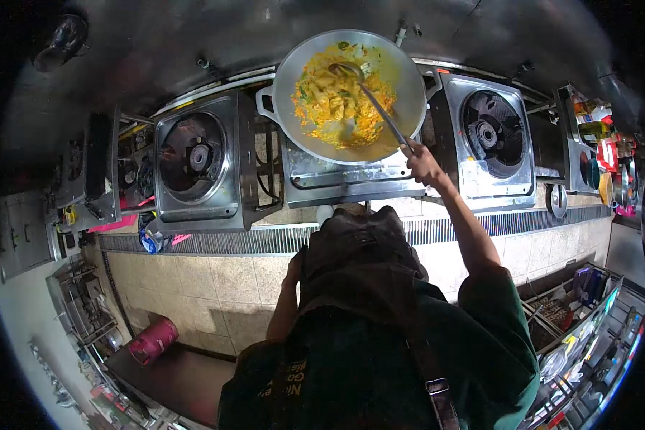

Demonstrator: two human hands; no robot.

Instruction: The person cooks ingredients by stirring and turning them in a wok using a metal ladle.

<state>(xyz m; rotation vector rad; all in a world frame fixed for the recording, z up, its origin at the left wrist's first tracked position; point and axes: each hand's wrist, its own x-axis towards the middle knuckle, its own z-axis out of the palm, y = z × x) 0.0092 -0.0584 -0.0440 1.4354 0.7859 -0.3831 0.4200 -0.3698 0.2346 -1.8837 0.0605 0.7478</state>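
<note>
A large two-handled metal wok (409, 86) sits on the middle burner. In it lies a yellow curry-like food (337, 107) with orange bits, green leaves and chunky pieces. My right hand (424, 166) is closed around the handle of a long ladle (381, 109), over the wok's near right rim. The ladle's bowl rests in the food toward the far side. My left hand (294, 269) hangs low beside the dark apron (362, 244), away from the wok; its fingers are mostly hidden.
A stove burner (197, 154) stands left of the wok, another burner (491, 135) right of it. A floor drain grate (215, 244) runs along the stove front. A pink cylinder (154, 340) lies lower left. Packets and bottles (598, 132) crowd the far right; a shelf rack (552, 315) is lower right.
</note>
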